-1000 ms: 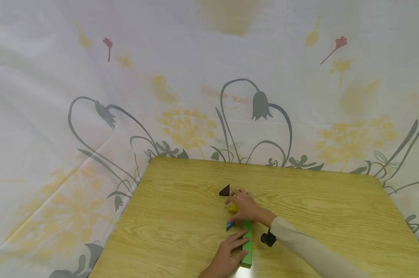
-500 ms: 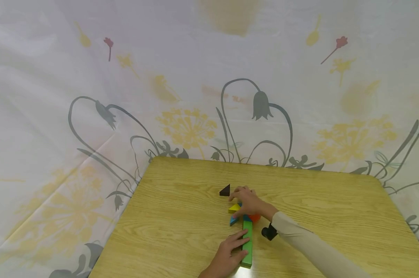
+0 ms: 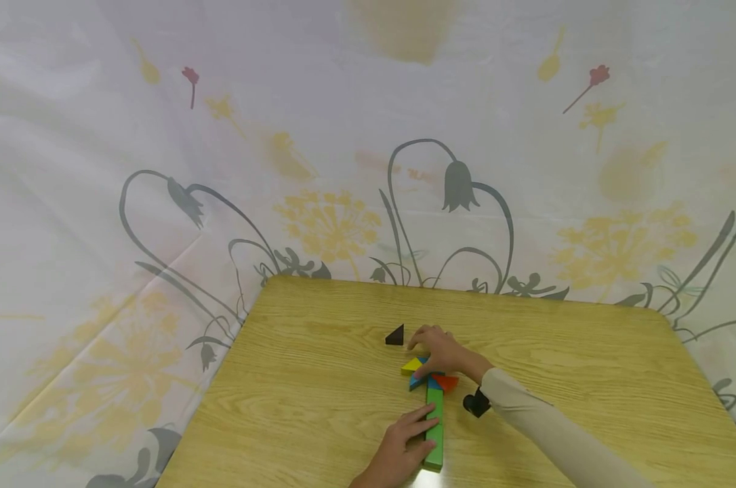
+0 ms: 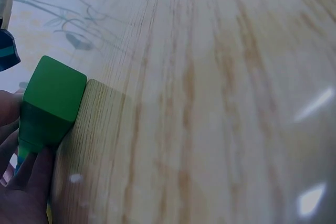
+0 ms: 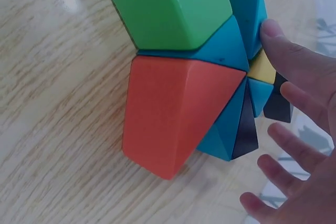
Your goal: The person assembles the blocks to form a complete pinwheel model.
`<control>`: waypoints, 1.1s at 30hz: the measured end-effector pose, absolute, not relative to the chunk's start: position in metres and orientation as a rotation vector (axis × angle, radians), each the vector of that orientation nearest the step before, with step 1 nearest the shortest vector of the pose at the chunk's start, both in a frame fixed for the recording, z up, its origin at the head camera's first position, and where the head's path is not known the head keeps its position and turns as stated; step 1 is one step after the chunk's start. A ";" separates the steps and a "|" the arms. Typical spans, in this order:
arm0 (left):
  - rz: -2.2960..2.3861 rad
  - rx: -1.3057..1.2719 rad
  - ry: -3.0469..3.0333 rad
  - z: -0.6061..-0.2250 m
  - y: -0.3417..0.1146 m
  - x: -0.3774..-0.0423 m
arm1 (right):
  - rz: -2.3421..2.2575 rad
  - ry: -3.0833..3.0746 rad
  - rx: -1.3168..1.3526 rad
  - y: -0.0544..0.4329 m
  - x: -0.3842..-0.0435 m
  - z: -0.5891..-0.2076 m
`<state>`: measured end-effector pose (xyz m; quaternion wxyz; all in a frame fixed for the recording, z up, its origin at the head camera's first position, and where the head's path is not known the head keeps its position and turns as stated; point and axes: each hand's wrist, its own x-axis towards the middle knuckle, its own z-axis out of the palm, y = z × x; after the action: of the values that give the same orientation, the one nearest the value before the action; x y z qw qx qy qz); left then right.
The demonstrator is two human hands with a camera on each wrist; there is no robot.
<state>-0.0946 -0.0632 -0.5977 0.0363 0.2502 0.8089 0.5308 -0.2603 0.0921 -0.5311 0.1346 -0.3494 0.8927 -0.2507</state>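
Observation:
In the head view my left hand (image 3: pixel 398 444) lies along the left side of a long green block (image 3: pixel 435 434), its fingers extended and touching it. The left wrist view shows the green block's (image 4: pixel 55 90) end against thumb and fingers. Beyond its far end, blue, yellow and red wedge blocks fan out around one point. My right hand (image 3: pixel 444 352) reaches over them with spread fingers. Its thumb (image 5: pixel 275 30) touches a blue block (image 5: pixel 249 11) beside the green one. A red block (image 5: pixel 157 108) and a yellow block (image 5: pixel 262 66) sit in the fan; my hand partly hides it in the head view.
A dark triangular block (image 3: pixel 395 335) stands apart on the wood-grain table (image 3: pixel 301 379), left of my right fingertips. A small black device (image 3: pixel 478 404) hangs by the right wrist. Behind the table hangs a flower-patterned cloth (image 3: pixel 343 135).
My right hand has shifted right and slightly nearer, and the blue block under its thumb has slid right and turned in toward the other wedges. The left hand stays put.

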 end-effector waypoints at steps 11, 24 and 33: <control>1.629 0.757 2.478 -0.596 -0.062 -0.094 | -0.738 2.566 -0.961 0.097 -0.263 -0.529; 1.636 0.773 2.489 -0.597 -0.062 -0.094 | -0.732 2.529 -1.012 0.098 -0.268 -0.525; 1.630 0.775 2.486 -0.598 -0.063 -0.095 | -0.780 2.473 -1.097 0.101 -0.270 -0.523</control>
<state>-0.0946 -0.0626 -0.5981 0.0347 0.2520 0.8087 0.5304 -0.2704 0.1008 -0.5230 0.1622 -0.3845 0.8666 -0.2735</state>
